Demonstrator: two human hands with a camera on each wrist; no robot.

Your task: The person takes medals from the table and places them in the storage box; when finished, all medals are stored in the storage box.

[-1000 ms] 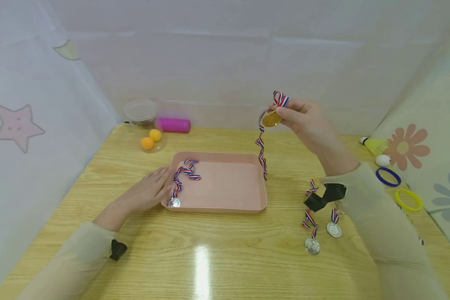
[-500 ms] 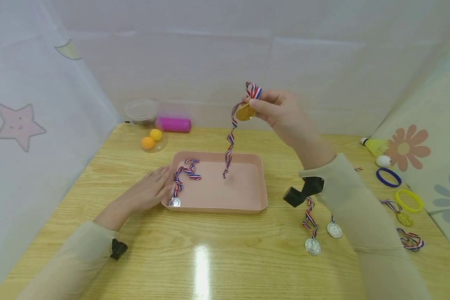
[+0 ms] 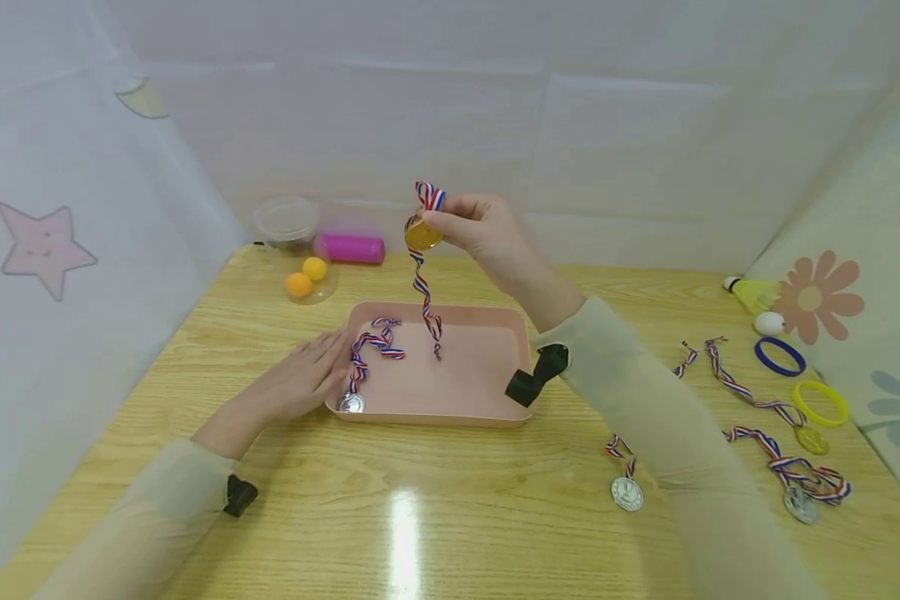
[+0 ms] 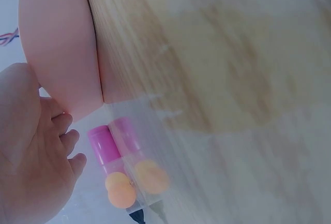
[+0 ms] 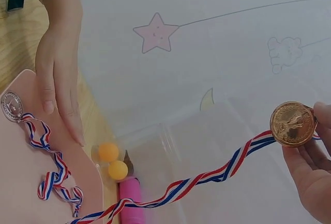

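My right hand (image 3: 480, 227) pinches a gold medal (image 5: 292, 124) by its top edge and ribbon, high over the pink tray (image 3: 480, 412). Its red, white and blue ribbon (image 3: 422, 287) dangles down, the tail overlapping the tray's interior in the head view. My left hand (image 3: 300, 375) rests with straight fingers against the tray's left wall, as the left wrist view also shows. Inside the tray on the left lies a silver medal (image 3: 351, 403), its crumpled ribbon (image 5: 46, 151) stretching toward the back.
Right of the tray lie silver medals (image 3: 627, 493) and a gold medal (image 3: 812, 440) with ribbons, partly behind my right sleeve. Beyond them are a yellow ring (image 3: 821, 403), blue ring (image 3: 780, 357), white ball (image 3: 769, 323) and shuttlecock (image 3: 752, 292). Orange balls (image 3: 298, 284) and a magenta cylinder (image 3: 352, 249) stand back left.
My right hand has carried the gold medal leftward from beyond the tray's right end to above its middle, ribbon trailing beneath. The left hand has stayed at the tray's left wall.
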